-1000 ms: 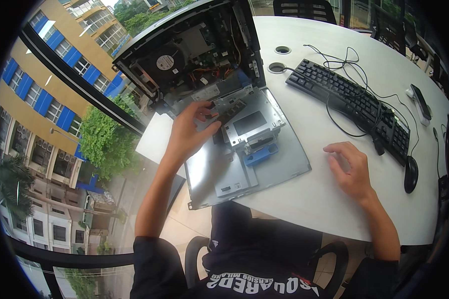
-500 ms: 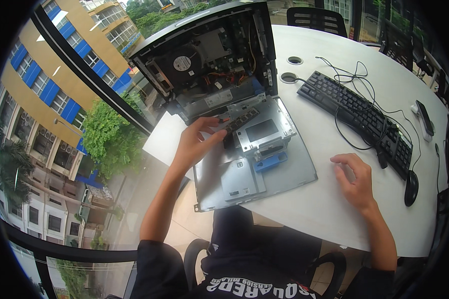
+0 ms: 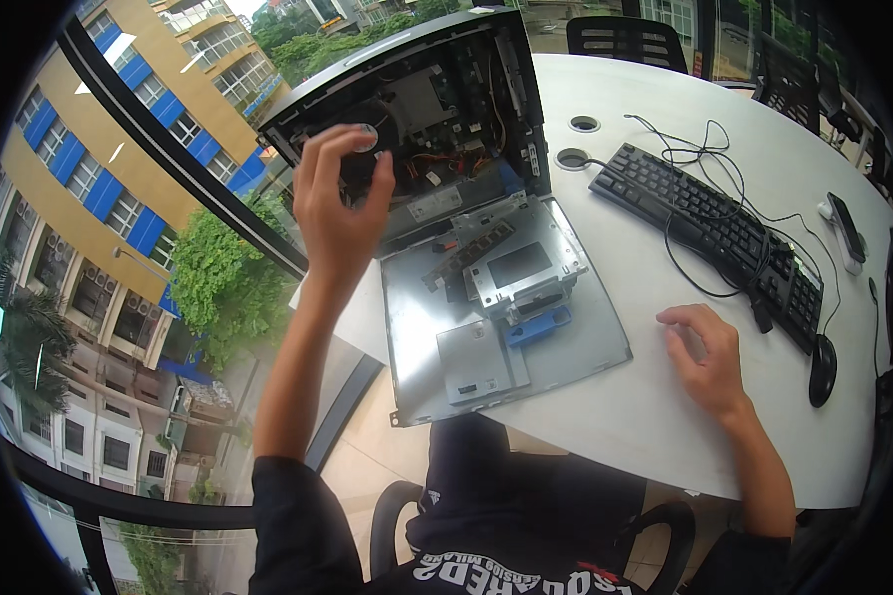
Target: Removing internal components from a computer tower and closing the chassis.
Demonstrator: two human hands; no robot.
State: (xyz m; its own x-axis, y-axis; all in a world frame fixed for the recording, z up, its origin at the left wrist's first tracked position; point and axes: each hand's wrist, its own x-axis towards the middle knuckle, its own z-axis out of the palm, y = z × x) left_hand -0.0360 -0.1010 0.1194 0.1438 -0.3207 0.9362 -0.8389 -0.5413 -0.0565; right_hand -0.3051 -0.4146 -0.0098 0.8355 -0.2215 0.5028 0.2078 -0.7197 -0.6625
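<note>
My left hand is raised in front of the opened desktop computer case, over the fan area. Its thumb and fingers curve apart with nothing visible between them. The case stands upright, its circuit boards and orange wires showing. A memory stick lies on the metal side panel, next to a drive bracket with a blue latch. My right hand rests on the table to the right of the panel, loosely curled, thumb and index finger apart, holding nothing.
A black keyboard with a tangled cable and a black mouse lie on the right of the white table. A phone-like device stands at the far right. Black chairs stand beyond. Window glass borders the left side.
My left hand has let go of the memory stick, which now lies on the panel. That hand has moved up and left, toward the case. My right hand has stayed put.
</note>
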